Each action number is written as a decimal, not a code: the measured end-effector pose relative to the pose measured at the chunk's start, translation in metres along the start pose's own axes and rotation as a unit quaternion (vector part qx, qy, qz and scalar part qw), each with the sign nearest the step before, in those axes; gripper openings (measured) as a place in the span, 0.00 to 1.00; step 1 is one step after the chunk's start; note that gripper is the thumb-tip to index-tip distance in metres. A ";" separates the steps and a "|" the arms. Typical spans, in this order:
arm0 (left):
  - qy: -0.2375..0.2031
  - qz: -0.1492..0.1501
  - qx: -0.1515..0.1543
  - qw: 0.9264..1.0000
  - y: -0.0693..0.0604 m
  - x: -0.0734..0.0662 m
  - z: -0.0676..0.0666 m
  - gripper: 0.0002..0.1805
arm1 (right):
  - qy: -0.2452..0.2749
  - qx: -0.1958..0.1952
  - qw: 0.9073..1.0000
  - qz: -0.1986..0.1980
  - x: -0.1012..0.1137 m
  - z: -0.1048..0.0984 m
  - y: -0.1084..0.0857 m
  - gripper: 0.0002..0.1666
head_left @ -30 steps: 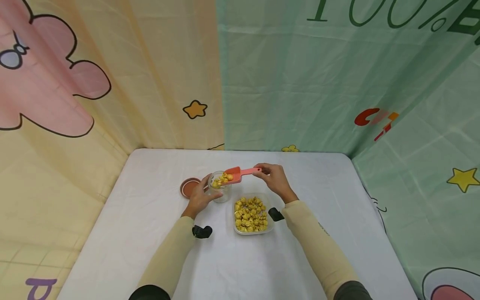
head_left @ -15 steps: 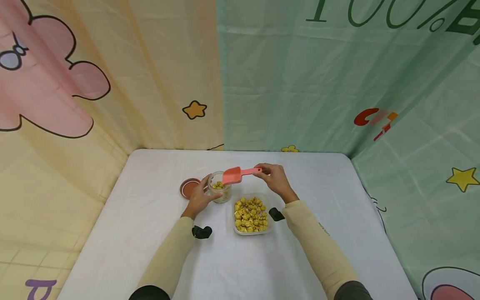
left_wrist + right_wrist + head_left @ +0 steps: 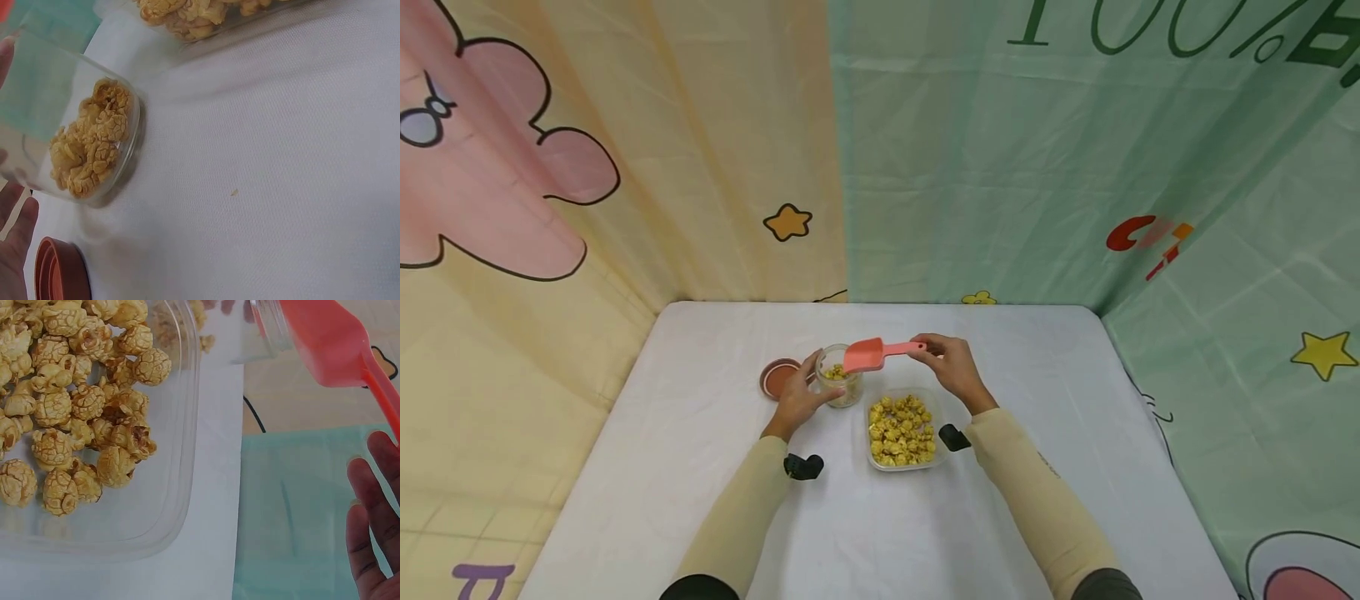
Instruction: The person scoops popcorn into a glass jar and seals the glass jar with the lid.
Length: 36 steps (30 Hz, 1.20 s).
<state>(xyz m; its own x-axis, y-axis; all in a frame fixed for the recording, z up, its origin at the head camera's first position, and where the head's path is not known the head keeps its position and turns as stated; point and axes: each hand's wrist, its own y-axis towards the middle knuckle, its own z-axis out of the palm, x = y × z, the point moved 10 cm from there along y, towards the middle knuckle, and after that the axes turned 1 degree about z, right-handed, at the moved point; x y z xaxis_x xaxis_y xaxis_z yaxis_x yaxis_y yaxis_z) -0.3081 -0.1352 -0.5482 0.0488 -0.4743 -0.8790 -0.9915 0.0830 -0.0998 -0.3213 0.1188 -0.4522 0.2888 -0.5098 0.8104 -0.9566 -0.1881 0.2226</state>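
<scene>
My left hand (image 3: 797,402) holds a clear glass jar (image 3: 852,388) around its side, thumb on the near side. A small heap of caramel popcorn (image 3: 94,144) lies at the jar's bottom in the left wrist view. Between thumb and fingers, my right hand (image 3: 951,367) pinches the handle end of a coral plastic scoop (image 3: 865,356). The scoop's blade is tipped over the jar mouth, its underside showing; no popcorn is visible on it. In the right wrist view the scoop (image 3: 331,347) reaches the jar's rim.
A clear plastic container (image 3: 904,468) of popcorn (image 3: 901,429) stands right of the jar, nearer the person. A brown round lid (image 3: 772,379) lies left of the jar, partly behind the left hand. A tiny crumb (image 3: 234,192) lies on the white table (image 3: 700,467).
The scoop has turned over, and the popcorn it carried has dropped into the jar. My right hand has then shifted slightly toward the person; the left hand stays around the jar.
</scene>
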 end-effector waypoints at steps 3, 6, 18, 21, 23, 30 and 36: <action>-0.001 0.018 0.000 1.000 0.000 -0.002 -0.001 0.53 | 0.009 -0.010 1.000 -0.002 -0.001 -0.003 -0.003 0.14; -0.002 0.038 -0.004 0.999 0.000 -0.003 -0.002 0.54 | 0.020 -0.019 1.000 -0.003 -0.003 -0.005 -0.006 0.14; -0.015 0.029 -0.004 0.999 -0.010 0.008 -0.010 0.51 | 0.060 -0.055 0.997 0.004 -0.024 -0.014 -0.023 0.16; -0.026 0.036 -0.011 0.999 -0.015 0.009 -0.012 0.51 | 0.063 -0.064 0.996 0.014 -0.031 -0.018 -0.029 0.17; -0.035 0.047 -0.018 0.998 -0.018 0.008 -0.015 0.50 | 0.063 -0.068 0.996 0.016 -0.034 -0.020 -0.033 0.16; -0.040 0.058 -0.029 0.997 -0.027 0.009 -0.017 0.48 | 0.064 -0.074 0.995 0.026 -0.041 -0.027 -0.045 0.17; -0.031 0.059 -0.037 0.997 -0.036 0.014 -0.016 0.48 | 0.074 -0.088 0.993 0.022 -0.048 -0.032 -0.056 0.18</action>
<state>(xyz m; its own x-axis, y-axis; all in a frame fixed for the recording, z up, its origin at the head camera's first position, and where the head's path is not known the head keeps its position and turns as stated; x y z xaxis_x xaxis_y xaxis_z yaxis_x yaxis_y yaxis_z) -0.2737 -0.1593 -0.5492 -0.0639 -0.4089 -0.9103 -0.9969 0.0688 0.0391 -0.2827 0.1804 -0.4859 0.2496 -0.3825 0.8896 -0.9641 -0.0125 0.2651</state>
